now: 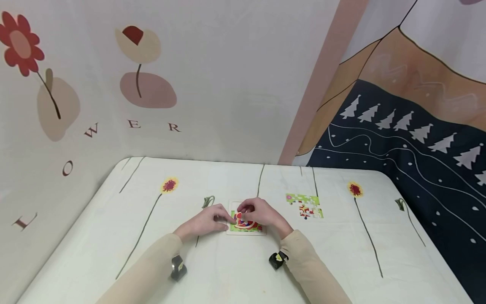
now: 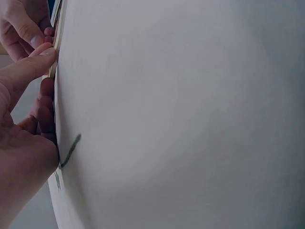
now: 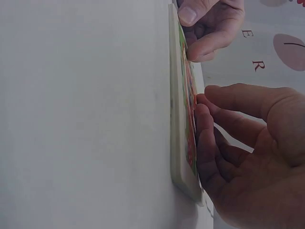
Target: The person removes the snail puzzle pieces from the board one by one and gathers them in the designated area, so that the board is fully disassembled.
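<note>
A small square jigsaw puzzle (image 1: 247,229) lies in its pale tray, with a red, white and green picture. My left hand (image 1: 206,220) is at its left side, fingertips touching the tray's edge and the picture. In the left wrist view an extended finger of this hand (image 2: 24,71) reaches over the tray's rim. Over the puzzle's upper part, my right hand (image 1: 263,213) has its thumb and fingers bent close together. The right wrist view shows its fingertips (image 3: 204,112) against the picture; whether they pinch a piece is hidden.
Several joined puzzle pieces (image 1: 307,204), green with red and yellow parts, lie right of the tray. The white tablecloth (image 1: 152,261) is printed with flowers. Behind the table hangs a patterned cloth (image 1: 228,84); a dark one with trees (image 1: 417,156) hangs at the right.
</note>
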Demonstrator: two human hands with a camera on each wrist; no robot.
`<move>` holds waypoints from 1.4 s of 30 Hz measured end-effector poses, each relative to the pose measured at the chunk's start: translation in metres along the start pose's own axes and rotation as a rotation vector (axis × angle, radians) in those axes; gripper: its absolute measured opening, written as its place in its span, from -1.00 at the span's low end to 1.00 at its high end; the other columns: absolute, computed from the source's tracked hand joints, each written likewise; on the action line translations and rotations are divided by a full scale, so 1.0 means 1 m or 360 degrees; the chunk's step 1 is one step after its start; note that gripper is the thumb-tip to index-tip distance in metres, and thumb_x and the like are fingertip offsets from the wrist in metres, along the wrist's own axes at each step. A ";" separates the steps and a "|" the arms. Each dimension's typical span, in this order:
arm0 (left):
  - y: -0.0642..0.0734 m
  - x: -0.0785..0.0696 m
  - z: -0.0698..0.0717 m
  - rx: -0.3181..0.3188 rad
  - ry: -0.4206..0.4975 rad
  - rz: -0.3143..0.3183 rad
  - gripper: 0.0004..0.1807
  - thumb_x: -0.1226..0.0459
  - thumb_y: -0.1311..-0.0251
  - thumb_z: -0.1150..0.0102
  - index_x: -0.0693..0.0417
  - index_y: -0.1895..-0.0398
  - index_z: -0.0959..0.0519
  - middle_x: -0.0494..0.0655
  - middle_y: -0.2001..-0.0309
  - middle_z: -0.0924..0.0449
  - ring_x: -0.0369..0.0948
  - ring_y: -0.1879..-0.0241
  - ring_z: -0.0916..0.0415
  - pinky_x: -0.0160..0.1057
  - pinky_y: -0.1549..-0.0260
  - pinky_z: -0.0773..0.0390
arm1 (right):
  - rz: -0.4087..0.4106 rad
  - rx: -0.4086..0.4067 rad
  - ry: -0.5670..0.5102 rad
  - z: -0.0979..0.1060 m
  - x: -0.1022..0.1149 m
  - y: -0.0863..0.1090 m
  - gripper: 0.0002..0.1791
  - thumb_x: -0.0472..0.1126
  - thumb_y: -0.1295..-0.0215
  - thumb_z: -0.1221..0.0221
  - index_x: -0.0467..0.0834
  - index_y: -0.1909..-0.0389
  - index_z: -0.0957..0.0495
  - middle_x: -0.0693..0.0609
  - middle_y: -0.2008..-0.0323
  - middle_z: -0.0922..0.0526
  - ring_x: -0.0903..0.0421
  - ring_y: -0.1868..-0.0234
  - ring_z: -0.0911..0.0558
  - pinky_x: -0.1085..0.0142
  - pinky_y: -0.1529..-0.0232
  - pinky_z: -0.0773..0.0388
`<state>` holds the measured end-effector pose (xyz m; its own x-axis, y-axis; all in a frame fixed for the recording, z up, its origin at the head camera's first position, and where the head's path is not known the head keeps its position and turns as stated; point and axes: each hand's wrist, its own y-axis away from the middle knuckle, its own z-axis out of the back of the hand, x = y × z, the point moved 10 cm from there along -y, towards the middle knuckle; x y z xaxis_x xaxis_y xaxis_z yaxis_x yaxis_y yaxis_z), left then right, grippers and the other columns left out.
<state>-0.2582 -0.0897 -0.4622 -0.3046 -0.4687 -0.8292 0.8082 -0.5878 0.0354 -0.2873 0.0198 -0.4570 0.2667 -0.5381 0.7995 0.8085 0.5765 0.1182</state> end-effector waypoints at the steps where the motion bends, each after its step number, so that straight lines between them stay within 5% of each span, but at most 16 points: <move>1: 0.000 0.000 0.000 0.0001 -0.0001 -0.0003 -0.80 0.37 -0.12 -0.31 0.07 0.16 -0.72 -0.17 0.22 -0.51 -0.19 0.15 -0.41 -0.15 0.08 -0.36 | -0.0004 0.0001 0.0002 0.000 0.000 0.000 -0.81 -0.39 -0.18 -0.21 -0.26 0.16 -0.61 0.08 0.38 -0.56 0.20 0.37 -0.48 0.36 0.32 -0.42; 15: 0.001 0.000 0.001 0.0013 0.0024 0.0003 -0.80 0.36 -0.15 -0.29 0.09 0.15 -0.71 -0.17 0.22 -0.52 -0.19 0.15 -0.41 -0.14 0.09 -0.37 | 0.0068 -0.0017 -0.0195 -0.002 0.003 -0.001 -0.83 -0.44 -0.19 -0.16 -0.25 0.19 -0.55 0.01 0.33 -0.56 0.16 0.35 -0.49 0.34 0.34 -0.42; 24: 0.001 0.001 0.001 0.0016 0.0034 0.0031 -0.81 0.39 -0.14 -0.29 0.08 0.16 -0.72 -0.19 0.23 -0.51 -0.19 0.15 -0.41 -0.16 0.11 -0.38 | 0.0029 -0.0136 -0.0222 0.001 0.003 -0.002 -0.92 -0.42 -0.25 -0.14 -0.23 0.29 -0.58 0.01 0.39 -0.60 0.18 0.39 -0.52 0.33 0.39 -0.43; 42: 0.000 0.001 -0.001 0.0031 0.0035 0.0024 -0.81 0.39 -0.15 -0.28 0.08 0.17 -0.72 -0.18 0.20 -0.53 -0.18 0.11 -0.41 -0.13 0.06 -0.37 | -0.0018 -0.0140 -0.0421 0.006 -0.003 -0.001 -0.90 -0.42 -0.23 -0.18 -0.27 0.25 -0.59 -0.02 0.39 -0.61 0.14 0.37 -0.54 0.33 0.40 -0.43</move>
<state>-0.2583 -0.0892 -0.4639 -0.2813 -0.4629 -0.8406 0.8024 -0.5939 0.0585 -0.2917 0.0245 -0.4558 0.1207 -0.3584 0.9257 0.8562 0.5095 0.0856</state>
